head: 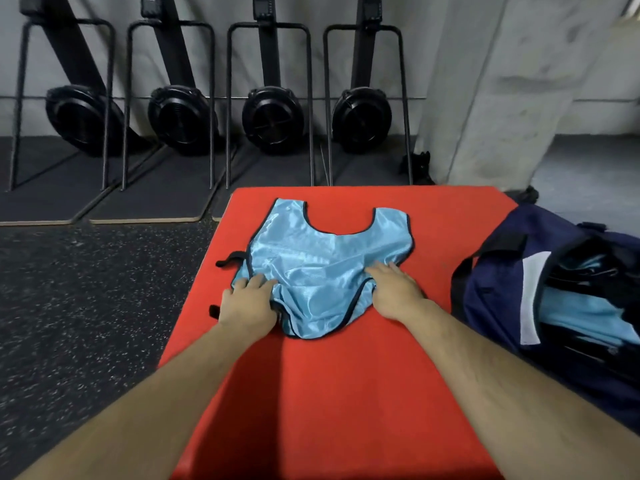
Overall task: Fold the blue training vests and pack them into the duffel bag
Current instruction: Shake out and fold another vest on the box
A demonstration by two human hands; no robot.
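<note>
On red mat, blue vest flat under left hand, right hand.

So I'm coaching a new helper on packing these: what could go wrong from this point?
1. The vest is shiny and already rumpled near the left hand and right hand; a fold may slide or trap creases.
2. Its loose black strap sticks out sideways and could end up outside the fold.
3. The duffel bag already holds blue fabric, which pushing in another vest might disturb.

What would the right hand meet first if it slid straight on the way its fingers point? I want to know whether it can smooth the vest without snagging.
Only the blue vest under the right hand; beyond, probably its neckline.
</note>
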